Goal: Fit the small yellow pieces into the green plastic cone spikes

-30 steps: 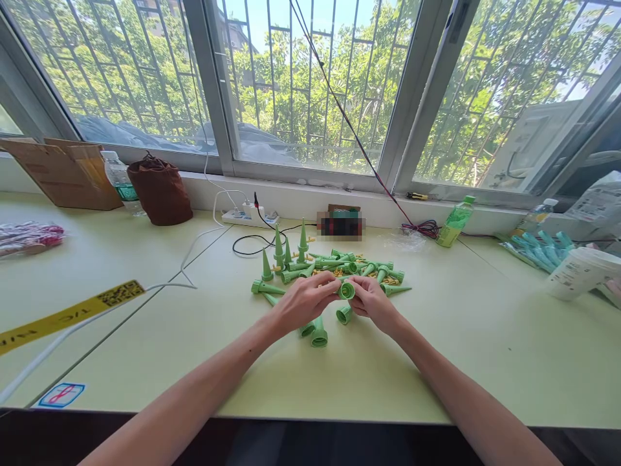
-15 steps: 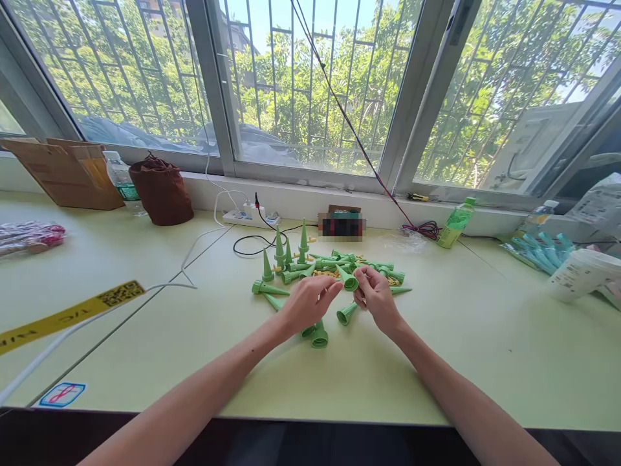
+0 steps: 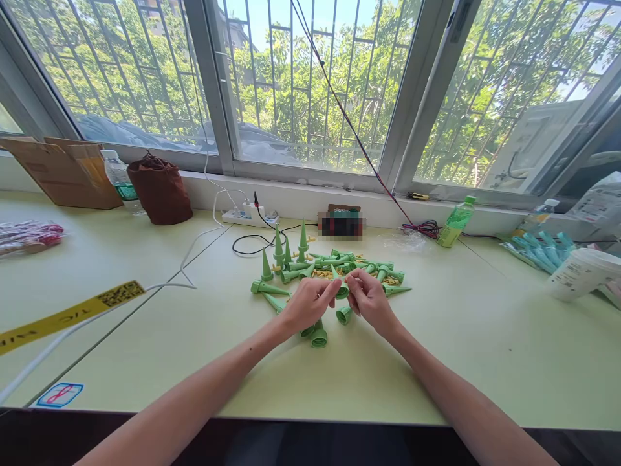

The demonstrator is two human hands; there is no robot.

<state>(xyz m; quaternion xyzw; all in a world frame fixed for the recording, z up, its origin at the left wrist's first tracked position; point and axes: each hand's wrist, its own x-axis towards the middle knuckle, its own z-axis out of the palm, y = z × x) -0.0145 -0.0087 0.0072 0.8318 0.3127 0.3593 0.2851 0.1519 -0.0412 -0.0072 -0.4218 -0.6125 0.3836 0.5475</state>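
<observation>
Between my two hands is a green plastic watering spike, a hollow cone [image 3: 342, 292] with its wide mouth toward me. My left hand [image 3: 309, 302] grips its left side between thumb and fingers. On the other side, the fingers of my right hand [image 3: 370, 299] are pinched together against the spike; what lies between them is hidden. More green spikes [image 3: 319, 336] lie around and behind my hands. Several assembled spikes [image 3: 303, 243] stand upright at the back left, with yellow side pieces. Small yellow parts [image 3: 392, 281] are scattered among the pile.
Along the window stand a cardboard box [image 3: 72, 175], a water bottle [image 3: 121, 178], a brown drawstring bag [image 3: 160, 191], a power strip [image 3: 250, 215] and a green drink bottle [image 3: 456, 223]. A white cup [image 3: 585, 275] is at right; a white cable [image 3: 187, 255] crosses the left.
My left hand has closed on the spike, which has shifted slightly left and down. My right fingers have drawn closer together beside it.
</observation>
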